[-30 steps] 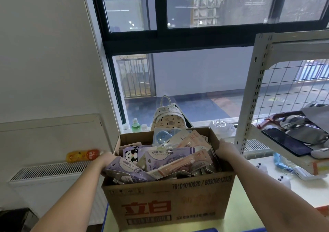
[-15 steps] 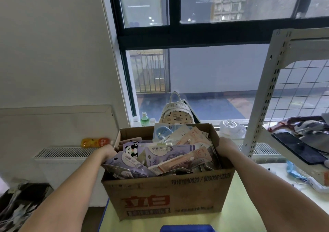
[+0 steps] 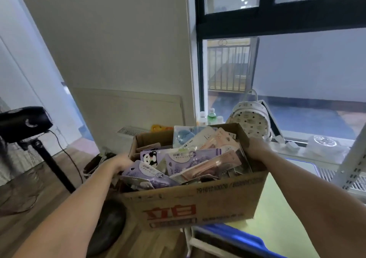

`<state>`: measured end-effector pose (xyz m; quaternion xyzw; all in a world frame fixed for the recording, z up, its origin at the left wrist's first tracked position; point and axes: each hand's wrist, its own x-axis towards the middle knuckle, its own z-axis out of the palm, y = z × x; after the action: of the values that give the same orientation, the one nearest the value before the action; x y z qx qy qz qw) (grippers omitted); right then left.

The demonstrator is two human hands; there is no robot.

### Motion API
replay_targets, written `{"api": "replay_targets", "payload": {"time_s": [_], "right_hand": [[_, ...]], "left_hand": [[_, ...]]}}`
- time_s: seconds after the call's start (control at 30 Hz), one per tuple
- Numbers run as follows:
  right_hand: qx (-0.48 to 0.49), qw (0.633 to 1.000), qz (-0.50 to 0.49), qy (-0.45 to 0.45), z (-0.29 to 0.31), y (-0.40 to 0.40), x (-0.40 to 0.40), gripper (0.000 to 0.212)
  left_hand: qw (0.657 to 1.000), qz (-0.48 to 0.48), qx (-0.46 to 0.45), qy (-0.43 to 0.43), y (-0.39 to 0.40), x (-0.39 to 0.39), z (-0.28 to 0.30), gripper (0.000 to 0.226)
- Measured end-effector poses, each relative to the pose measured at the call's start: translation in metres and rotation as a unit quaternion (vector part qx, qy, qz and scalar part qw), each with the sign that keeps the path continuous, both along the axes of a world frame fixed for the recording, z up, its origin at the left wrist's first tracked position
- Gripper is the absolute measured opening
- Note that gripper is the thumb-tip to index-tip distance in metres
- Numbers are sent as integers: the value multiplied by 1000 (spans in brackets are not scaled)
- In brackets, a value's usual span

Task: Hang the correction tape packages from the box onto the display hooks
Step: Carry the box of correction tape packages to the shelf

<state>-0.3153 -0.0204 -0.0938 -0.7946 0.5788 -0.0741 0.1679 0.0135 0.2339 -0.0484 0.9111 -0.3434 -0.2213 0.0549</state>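
A person holds a cardboard box (image 3: 195, 200) up between both hands, one at each short end. The left hand (image 3: 123, 163) grips the box's left rim, its fingers curled over the edge and hidden behind the packs spilling there; the right hand (image 3: 255, 149) clasps the right rim the same way, fingers tucked down inside the wall. The box tilts a little, its left end lower, and its front face carries red printed characters and a line of numbers. It is crammed with correction tape packages (image 3: 186, 158), flat carded packs in purple, pink and pale blue, heaped loosely and leaning every way, some poking above the rim; one shows a panda. The box's right half hangs over a pale yellow-green surface (image 3: 277, 208) with a blue edge, while its left half juts out over the wooden floor (image 3: 23, 208). At the far right stands the perforated white upright of a display rack (image 3: 354, 166). Behind the box, on the window ledge (image 3: 324, 153), sit a white studded backpack (image 3: 251, 117) and a few small bottles (image 3: 211, 116). Off to the left a black device on a stand (image 3: 23, 121) trails a cable toward the floor.
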Motion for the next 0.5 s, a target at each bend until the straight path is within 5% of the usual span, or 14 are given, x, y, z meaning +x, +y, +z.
{"api": "replay_targets", "payload": {"time_s": [0.23, 0.5], "right_hand": [[-4, 990, 142, -22, 14, 57, 101, 25], [-24, 949, 314, -3, 14, 178, 212, 36]], "left_hand": [[993, 119, 19, -20, 129, 27, 7, 11], [958, 286, -13, 1, 307, 20, 10, 18]]}}
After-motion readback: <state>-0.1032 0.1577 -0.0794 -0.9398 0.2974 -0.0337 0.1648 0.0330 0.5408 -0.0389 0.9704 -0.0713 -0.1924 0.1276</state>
